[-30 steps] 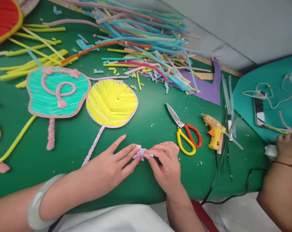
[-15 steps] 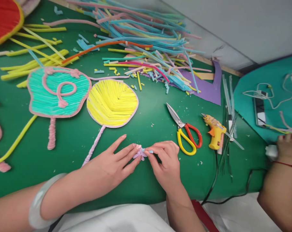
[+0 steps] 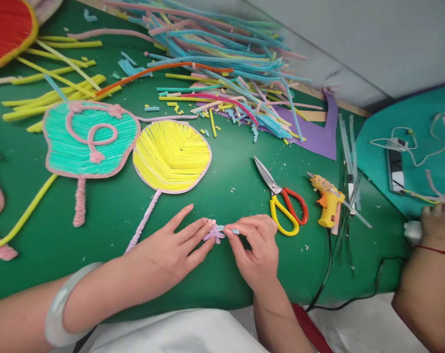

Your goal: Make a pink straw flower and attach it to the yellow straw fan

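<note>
A small lilac flower shape (image 3: pixel 218 237) lies between my two hands near the table's front edge. My left hand (image 3: pixel 176 247) holds its left side with the fingertips, the index finger stretched out. My right hand (image 3: pixel 255 242) pinches a short light-blue strip (image 3: pixel 235 231) between thumb and index finger, its left end at the flower's upper right side. Above my left hand is a yellow round piece (image 3: pixel 172 157) with a pink rim and a lilac stem (image 3: pixel 144 220). Scissors (image 3: pixel 279 193) with red and yellow handles lie open at the upper right of my right hand.
A yellow glue gun (image 3: pixel 328 201) lies right of the scissors, its cord running down. Fuzzy sticks (image 3: pixel 215 44) are heaped at the back. A turquoise piece (image 3: pixel 93 142) is at left. Another person's arm (image 3: pixel 428 274) rests at the right edge.
My right hand has moved slightly right with the blue strip, so more of the lilac flower shows. My left hand is almost unmoved.
</note>
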Available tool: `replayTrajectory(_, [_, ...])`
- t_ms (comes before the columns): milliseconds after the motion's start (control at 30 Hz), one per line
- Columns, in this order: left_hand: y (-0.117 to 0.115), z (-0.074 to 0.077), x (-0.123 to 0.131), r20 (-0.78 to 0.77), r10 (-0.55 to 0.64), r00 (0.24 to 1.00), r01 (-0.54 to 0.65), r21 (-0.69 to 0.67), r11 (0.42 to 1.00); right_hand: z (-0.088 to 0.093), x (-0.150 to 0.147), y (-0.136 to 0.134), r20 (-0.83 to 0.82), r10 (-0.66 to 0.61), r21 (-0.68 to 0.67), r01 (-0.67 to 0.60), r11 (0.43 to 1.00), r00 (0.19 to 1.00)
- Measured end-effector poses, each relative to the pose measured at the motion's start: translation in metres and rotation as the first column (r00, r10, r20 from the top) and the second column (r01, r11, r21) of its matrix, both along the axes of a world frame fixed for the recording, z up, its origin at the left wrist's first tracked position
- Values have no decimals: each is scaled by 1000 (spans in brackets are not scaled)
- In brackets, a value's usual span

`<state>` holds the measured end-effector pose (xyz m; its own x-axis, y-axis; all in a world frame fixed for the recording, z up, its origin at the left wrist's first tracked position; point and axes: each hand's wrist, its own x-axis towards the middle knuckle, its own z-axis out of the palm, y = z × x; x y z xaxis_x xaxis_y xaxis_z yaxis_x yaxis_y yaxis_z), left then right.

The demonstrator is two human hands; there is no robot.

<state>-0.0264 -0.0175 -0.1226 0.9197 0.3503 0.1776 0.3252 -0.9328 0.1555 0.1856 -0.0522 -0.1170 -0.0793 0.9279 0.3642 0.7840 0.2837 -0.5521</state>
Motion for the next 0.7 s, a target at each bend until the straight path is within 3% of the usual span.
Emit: replayTrajectory(700, [1, 2, 0, -8, 0, 1000, 0, -11, 1000, -1, 0, -1, 15, 28, -18, -28, 999, 1000])
